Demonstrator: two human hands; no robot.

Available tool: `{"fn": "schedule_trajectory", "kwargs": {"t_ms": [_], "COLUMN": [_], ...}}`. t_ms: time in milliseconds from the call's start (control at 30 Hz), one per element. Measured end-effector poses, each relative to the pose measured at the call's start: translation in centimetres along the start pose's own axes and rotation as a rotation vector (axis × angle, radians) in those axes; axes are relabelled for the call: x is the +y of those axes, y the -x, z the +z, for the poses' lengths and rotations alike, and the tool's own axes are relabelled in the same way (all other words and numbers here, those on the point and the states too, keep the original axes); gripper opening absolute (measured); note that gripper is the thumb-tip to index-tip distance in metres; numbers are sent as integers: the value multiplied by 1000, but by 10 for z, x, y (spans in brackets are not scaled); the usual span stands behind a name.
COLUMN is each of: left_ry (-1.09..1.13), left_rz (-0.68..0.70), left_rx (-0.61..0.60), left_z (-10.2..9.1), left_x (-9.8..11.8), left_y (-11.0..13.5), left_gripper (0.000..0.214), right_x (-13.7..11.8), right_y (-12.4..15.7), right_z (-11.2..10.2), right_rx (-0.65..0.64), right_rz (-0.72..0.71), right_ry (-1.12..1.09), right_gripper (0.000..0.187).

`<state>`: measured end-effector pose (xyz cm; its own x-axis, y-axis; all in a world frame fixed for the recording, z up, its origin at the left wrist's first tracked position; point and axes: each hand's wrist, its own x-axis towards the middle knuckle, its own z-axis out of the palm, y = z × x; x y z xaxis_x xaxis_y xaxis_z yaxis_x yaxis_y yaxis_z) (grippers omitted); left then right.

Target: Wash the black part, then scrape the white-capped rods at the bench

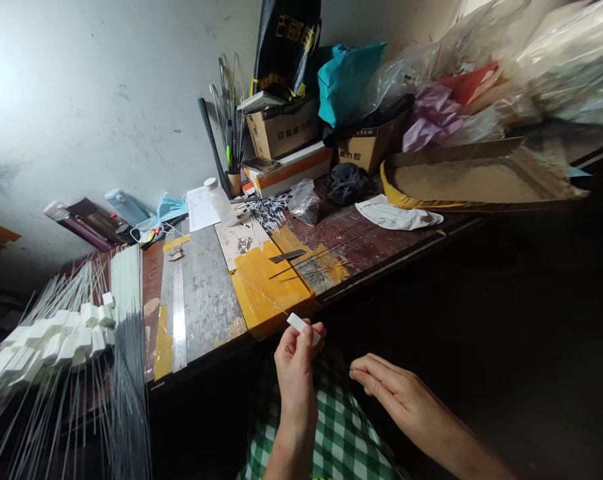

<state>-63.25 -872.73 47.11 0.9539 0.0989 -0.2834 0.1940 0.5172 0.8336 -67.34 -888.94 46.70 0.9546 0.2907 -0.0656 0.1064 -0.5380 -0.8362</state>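
My left hand (pixel 295 357) is raised in front of the table edge, its fingers pinched on a small white block (pixel 299 324). A very thin wire (pixel 266 297) seems to run from that block up over the yellow patch (pixel 261 283) of the table. My right hand (pixel 384 383) hovers lower right above my green checked lap (pixel 331 433), thumb and forefinger pinched together on something too thin to make out. At the left lies a bundle of thin rods with several white blocks (pixel 56 340) on them.
A steel ruler (pixel 178 307) lies along the worn table. Thin dark rods (pixel 311 260) and a small flat blade (pixel 287 255) rest on the yellow patch. Boxes (pixel 281 130), plastic bags (pixel 431 80), a white cloth (pixel 396 215) and a rod-filled cup (pixel 234 181) crowd the back.
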Motion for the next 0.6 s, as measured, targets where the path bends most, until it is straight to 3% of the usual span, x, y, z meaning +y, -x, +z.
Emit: {"fn": "schedule_trajectory", "kwargs": {"t_ms": [400, 500, 600], "left_ry": [-117, -167, -279], "left_rz": [153, 230, 356], "left_rx": [-59, -112, -139], "left_z": [18, 22, 24], "left_x": [32, 51, 81], "left_y": [18, 19, 25], "left_gripper": [36, 38, 43], "right_x": [8, -3, -24], "right_y": [23, 13, -2], "right_z": [-2, -13, -35], "right_rx": [40, 56, 158], "right_rz": [19, -35, -142], "right_ry": [-96, -103, -126], "right_gripper": [31, 30, 32]}}
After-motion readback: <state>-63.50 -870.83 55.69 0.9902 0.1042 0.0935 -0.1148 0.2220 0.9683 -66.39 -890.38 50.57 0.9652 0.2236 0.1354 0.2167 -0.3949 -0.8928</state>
